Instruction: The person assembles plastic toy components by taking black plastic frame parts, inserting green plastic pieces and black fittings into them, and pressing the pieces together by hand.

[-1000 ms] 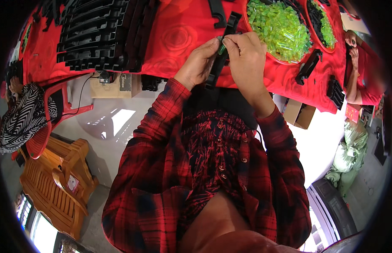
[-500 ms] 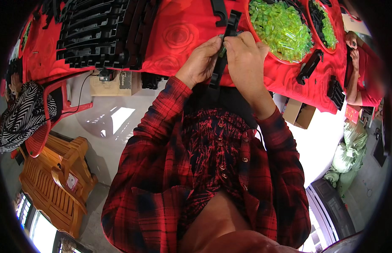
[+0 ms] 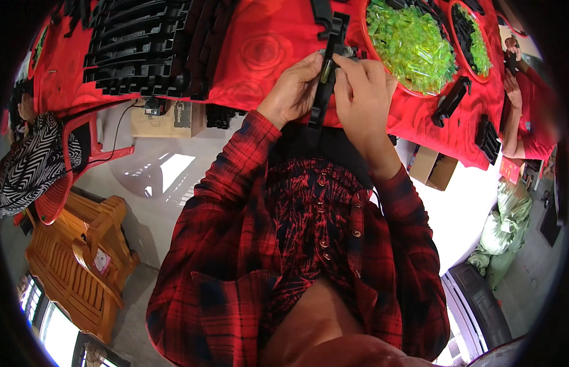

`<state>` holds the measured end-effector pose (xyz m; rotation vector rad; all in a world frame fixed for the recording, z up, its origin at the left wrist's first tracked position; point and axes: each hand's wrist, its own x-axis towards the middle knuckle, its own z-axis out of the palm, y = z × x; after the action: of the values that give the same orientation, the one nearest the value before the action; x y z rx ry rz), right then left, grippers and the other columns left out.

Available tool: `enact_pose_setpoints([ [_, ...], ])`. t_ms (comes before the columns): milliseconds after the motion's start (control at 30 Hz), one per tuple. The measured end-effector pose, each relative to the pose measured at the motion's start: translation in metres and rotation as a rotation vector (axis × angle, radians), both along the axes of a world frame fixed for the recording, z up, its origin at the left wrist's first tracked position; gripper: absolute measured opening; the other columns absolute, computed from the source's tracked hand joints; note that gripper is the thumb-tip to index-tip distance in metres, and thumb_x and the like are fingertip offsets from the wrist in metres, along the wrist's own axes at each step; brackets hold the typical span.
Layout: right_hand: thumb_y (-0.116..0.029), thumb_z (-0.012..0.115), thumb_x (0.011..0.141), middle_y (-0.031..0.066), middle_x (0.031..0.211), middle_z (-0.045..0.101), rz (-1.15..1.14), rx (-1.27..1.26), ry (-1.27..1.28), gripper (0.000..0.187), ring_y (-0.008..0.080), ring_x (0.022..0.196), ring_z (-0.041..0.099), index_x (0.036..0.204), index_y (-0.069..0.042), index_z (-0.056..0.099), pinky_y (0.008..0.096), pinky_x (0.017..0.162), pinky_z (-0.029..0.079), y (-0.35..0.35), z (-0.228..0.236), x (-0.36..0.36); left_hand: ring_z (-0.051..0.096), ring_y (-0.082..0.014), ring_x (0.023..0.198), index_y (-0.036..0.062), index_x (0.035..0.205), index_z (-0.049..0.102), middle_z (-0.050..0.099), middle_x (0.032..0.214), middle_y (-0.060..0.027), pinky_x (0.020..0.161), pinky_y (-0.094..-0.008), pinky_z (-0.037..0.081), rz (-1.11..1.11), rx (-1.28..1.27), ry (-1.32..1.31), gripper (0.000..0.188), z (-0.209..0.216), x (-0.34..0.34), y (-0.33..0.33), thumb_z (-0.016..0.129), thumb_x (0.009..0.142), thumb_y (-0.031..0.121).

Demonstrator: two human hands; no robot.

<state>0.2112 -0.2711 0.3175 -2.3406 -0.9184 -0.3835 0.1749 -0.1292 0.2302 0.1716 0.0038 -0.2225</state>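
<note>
My left hand (image 3: pixel 293 88) grips a long black plastic spirit-level body (image 3: pixel 322 101), its fingers closed round the left side. The body is held slanting over the near edge of the table. A small yellow-green vial (image 3: pixel 325 70) shows in an opening in it. On the right side, my right hand (image 3: pixel 364 95) has bent fingers, with index finger and thumb against the body beside the vial. Whether those fingertips pinch anything small cannot be made out. Close to the right hand stands a red-rimmed basin (image 3: pixel 365 38) heaped with clear yellow-green vials (image 3: pixel 410 46).
Stacked black level bodies (image 3: pixel 137 49) cover the left of the red tablecloth (image 3: pixel 260 52). A second basin (image 3: pixel 470 76) and loose black pieces (image 3: pixel 451 101) lie to the right. Another person's hand (image 3: pixel 513 88) is at the far right. A red chair (image 3: pixel 64 177) stands left.
My right hand has turned and shifted slightly down, uncovering the vial in the body. My left hand keeps its hold. The other person's hands have moved apart.
</note>
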Motion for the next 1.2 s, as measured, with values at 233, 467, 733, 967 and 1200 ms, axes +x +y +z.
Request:
enact_pose_setpoints([
  [233,-0.008,0.068,0.079,0.001,0.084,0.055,0.054,-0.159,-0.172,0.034,0.0156,0.079,0.054,0.112,-0.004,0.071,0.0369,0.075,0.032,0.0,0.004,-0.015,0.061,-0.0249,0.117,-0.0012,0.134,0.049,0.062,0.125,-0.0172,0.103,-0.035,0.05,0.027,0.234,0.114,0.04,0.029,0.002,-0.005,0.035,0.109,0.026],
  [467,-0.007,0.066,0.08,0.0017,0.078,0.05,0.086,-0.185,-0.118,0.031,0.0164,0.075,0.055,0.11,0.0,0.07,0.0367,0.072,0.032,0.002,0.005,-0.019,0.059,-0.0255,0.12,0.0001,0.139,0.044,0.059,0.131,-0.0175,0.106,-0.0365,0.048,0.005,0.297,0.093,0.039,0.025,0.003,-0.005,0.033,0.108,0.021],
  [733,-0.007,0.062,0.079,0.003,0.082,0.052,0.11,-0.261,-0.172,0.029,0.0195,0.079,0.055,0.106,0.002,0.07,0.0379,0.073,0.033,0.002,0.005,-0.016,0.06,-0.0252,0.118,0.0003,0.136,0.045,0.061,0.129,-0.0177,0.104,-0.0363,0.049,0.007,0.31,0.1,0.036,0.025,0.003,-0.006,0.036,0.107,0.02],
  [967,-0.007,0.067,0.081,0.0045,0.082,0.053,0.168,-0.357,-0.14,0.027,0.0207,0.083,0.057,0.107,-0.002,0.07,0.0381,0.076,0.035,-0.002,0.007,-0.011,0.061,-0.0181,0.113,0.0034,0.134,0.049,0.061,0.124,-0.0091,0.099,-0.0329,0.052,0.001,0.379,0.165,0.036,0.016,0.003,-0.011,0.036,0.11,0.027],
  [1200,-0.007,0.063,0.083,0.0051,0.081,0.053,0.161,-0.22,-0.052,0.024,0.0201,0.077,0.058,0.106,0.0,0.069,0.0377,0.074,0.035,-0.007,0.005,-0.02,0.065,-0.0224,0.105,0.0026,0.126,0.052,0.065,0.112,-0.0132,0.096,-0.0352,0.053,0.024,0.279,0.173,0.036,0.027,0.002,-0.009,0.033,0.11,0.027],
])
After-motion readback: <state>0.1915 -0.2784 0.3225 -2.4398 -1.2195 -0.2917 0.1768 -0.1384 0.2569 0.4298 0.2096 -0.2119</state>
